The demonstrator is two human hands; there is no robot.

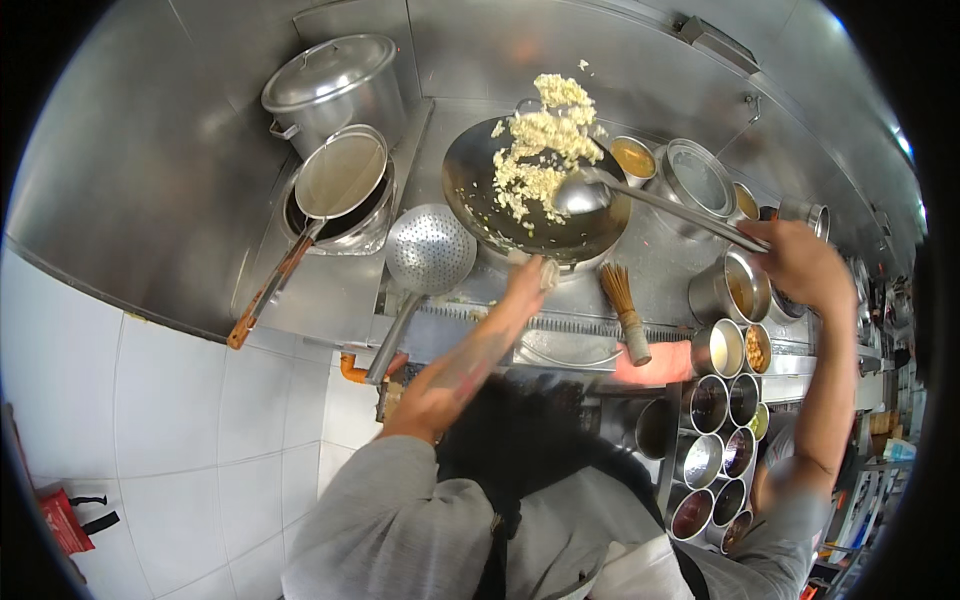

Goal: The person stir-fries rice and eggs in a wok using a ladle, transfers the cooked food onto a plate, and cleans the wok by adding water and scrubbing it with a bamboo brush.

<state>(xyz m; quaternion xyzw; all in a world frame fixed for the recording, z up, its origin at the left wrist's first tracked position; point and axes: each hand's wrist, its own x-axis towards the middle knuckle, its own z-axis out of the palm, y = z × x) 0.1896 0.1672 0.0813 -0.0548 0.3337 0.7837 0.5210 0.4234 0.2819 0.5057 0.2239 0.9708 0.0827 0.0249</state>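
Observation:
With a folded cloth (550,274) around the near rim or handle, my left hand (528,285) grips a dark wok (480,202). The wok is tilted, its far side raised. Fried rice (551,139), yellowish and probably egg-coated, is in mid-air above the wok and spills down its inner face. My right hand (802,262) holds the long handle of a steel wok ladle (585,193). The ladle's bowl is over the right half of the wok, against the rice. Loose grains cling to the wok's near wall.
A perforated skimmer (431,249) lies left of the wok, beside a fine strainer (341,176) over a pot. A lidded stockpot (330,82) stands behind. A bamboo wok brush (622,311) and a red cloth (654,363) lie at the front. Seasoning pots (709,405) line the right.

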